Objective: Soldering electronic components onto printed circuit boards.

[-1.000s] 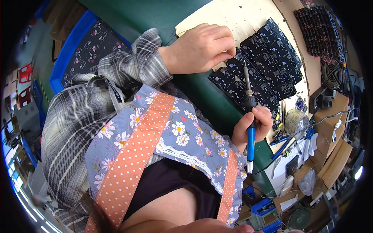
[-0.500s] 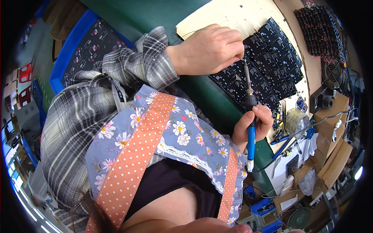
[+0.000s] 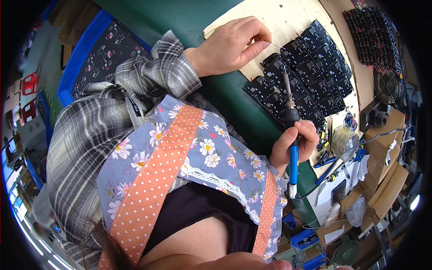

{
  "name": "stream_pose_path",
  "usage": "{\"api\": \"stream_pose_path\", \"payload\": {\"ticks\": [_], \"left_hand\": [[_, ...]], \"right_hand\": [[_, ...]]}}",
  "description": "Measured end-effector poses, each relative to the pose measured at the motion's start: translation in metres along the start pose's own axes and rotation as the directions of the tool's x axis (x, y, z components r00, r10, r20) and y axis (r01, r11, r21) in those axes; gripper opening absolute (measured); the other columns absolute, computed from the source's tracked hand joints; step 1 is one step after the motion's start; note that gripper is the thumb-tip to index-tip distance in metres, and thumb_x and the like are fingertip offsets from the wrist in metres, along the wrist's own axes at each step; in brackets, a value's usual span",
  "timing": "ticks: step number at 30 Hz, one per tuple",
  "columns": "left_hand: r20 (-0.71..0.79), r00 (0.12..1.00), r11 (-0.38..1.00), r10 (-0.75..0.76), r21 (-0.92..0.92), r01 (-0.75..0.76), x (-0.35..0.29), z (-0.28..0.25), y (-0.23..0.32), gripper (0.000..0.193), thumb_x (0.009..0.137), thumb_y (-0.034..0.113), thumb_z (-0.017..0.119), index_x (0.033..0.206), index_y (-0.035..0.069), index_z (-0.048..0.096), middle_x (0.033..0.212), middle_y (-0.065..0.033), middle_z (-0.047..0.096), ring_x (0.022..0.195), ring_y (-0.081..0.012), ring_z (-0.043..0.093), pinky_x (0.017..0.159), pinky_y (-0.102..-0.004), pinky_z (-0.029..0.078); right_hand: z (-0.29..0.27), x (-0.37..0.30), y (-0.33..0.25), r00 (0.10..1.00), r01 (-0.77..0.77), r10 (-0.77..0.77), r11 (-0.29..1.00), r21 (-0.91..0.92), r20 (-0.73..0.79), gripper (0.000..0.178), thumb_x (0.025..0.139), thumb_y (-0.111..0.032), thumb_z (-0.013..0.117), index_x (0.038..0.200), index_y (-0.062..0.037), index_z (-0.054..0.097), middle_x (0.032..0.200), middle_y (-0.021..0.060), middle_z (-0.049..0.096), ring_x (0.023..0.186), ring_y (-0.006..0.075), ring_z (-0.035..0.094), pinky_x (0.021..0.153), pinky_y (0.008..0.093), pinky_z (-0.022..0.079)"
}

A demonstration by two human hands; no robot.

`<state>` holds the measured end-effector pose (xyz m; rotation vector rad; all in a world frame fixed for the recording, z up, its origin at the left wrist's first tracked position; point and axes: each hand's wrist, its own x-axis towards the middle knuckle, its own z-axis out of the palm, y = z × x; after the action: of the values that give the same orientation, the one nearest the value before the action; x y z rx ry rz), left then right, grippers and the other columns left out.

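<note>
My left hand (image 3: 234,46) pinches a thin wire, which looks like solder wire (image 3: 276,45), between thumb and forefinger. The wire's end reaches over the upper left part of a block of black circuit boards (image 3: 310,67). In my right hand (image 3: 302,140) is a soldering iron (image 3: 293,167) with a blue handle, thumb and fingers closed around its grip. Its metal tip points up over the boards, lower right of the left hand; whether it touches them I cannot tell. The boards lie on a cream-coloured sheet (image 3: 288,20) on the green table (image 3: 180,18).
A blue tray (image 3: 72,74) with dark printed boards stands at the left. Far right sits a stack of black boards with red wires (image 3: 373,38), above a round fan grille (image 3: 386,86). A tape roll (image 3: 343,140), the iron's cable and cardboard boxes (image 3: 382,144) lie at the right.
My left hand has drawn back up and left from the iron's tip, baring more of the boards and the wire. The right hand with the iron has shifted only slightly.
</note>
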<state>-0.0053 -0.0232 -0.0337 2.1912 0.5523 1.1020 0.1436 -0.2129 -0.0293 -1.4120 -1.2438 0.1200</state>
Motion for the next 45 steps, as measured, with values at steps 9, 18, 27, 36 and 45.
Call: {"api": "stream_pose_path", "payload": {"ticks": [9, 18, 27, 36, 45], "left_hand": [[-0.030, 0.981, 0.978, 0.192, 0.089, -0.189, 0.004, -0.005, -0.002, 0.012, 0.072, 0.008, 0.068, 0.082, 0.010, 0.062, 0.087, -0.0025, 0.058, 0.080, -0.0200, 0.056, 0.069, -0.0294, 0.045], [0.005, 0.991, 0.991, 0.132, 0.030, -0.133, 0.003, -0.003, -0.001, 0.009, 0.073, 0.009, 0.068, 0.080, 0.008, 0.062, 0.074, -0.0020, 0.060, 0.068, -0.0166, 0.056, 0.061, -0.0272, 0.045], [0.024, 0.997, 0.996, 0.068, -0.058, -0.066, 0.001, -0.010, 0.002, 0.008, 0.076, 0.003, 0.062, 0.077, 0.005, 0.054, 0.073, -0.0035, 0.054, 0.064, -0.0148, 0.052, 0.059, -0.0260, 0.043], [0.058, 0.975, 0.976, 0.216, -0.044, -0.214, 0.000, -0.002, 0.001, 0.015, 0.066, 0.002, 0.064, 0.071, 0.008, 0.052, 0.068, -0.0011, 0.053, 0.063, -0.0171, 0.053, 0.059, -0.0290, 0.041], [0.096, 0.967, 0.970, 0.237, 0.032, -0.241, -0.001, -0.002, 0.004, 0.016, 0.065, 0.003, 0.066, 0.072, 0.009, 0.053, 0.068, -0.0012, 0.053, 0.064, -0.0194, 0.053, 0.062, -0.0304, 0.041]], "right_hand": [[0.003, -0.001, -0.003, 0.998, -0.018, 0.017, 1.000, -0.010, -0.064, 0.017, 0.081, -0.018, 0.060, 0.086, -0.0058, 0.050, 0.072, 0.0070, 0.052, 0.068, 0.0202, 0.048, 0.071, 0.0340, 0.039], [0.000, -0.003, -0.002, 0.994, 0.046, -0.048, 0.999, -0.016, -0.098, 0.019, 0.082, -0.021, 0.058, 0.086, -0.0048, 0.049, 0.072, 0.0079, 0.052, 0.067, 0.0197, 0.047, 0.068, 0.0339, 0.039], [-0.074, -0.024, 0.003, 0.602, -0.301, -0.125, 0.879, -0.370, -0.789, 0.022, 0.092, -0.020, 0.042, 0.102, -0.0012, 0.047, 0.089, 0.0097, 0.050, 0.076, 0.0182, 0.050, 0.071, 0.0296, 0.043], [-0.046, -0.028, -0.001, 0.856, -0.136, -0.051, 0.938, -0.320, -0.514, 0.017, 0.088, -0.016, 0.048, 0.093, 0.0000, 0.051, 0.079, 0.0085, 0.051, 0.067, 0.0162, 0.049, 0.060, 0.0265, 0.040], [0.010, -0.008, -0.011, 0.999, 0.048, -0.050, 0.994, -0.095, -0.014, 0.018, 0.083, -0.014, 0.056, 0.093, -0.0014, 0.050, 0.080, 0.0113, 0.052, 0.068, 0.0149, 0.048, 0.061, 0.0252, 0.039]]}}
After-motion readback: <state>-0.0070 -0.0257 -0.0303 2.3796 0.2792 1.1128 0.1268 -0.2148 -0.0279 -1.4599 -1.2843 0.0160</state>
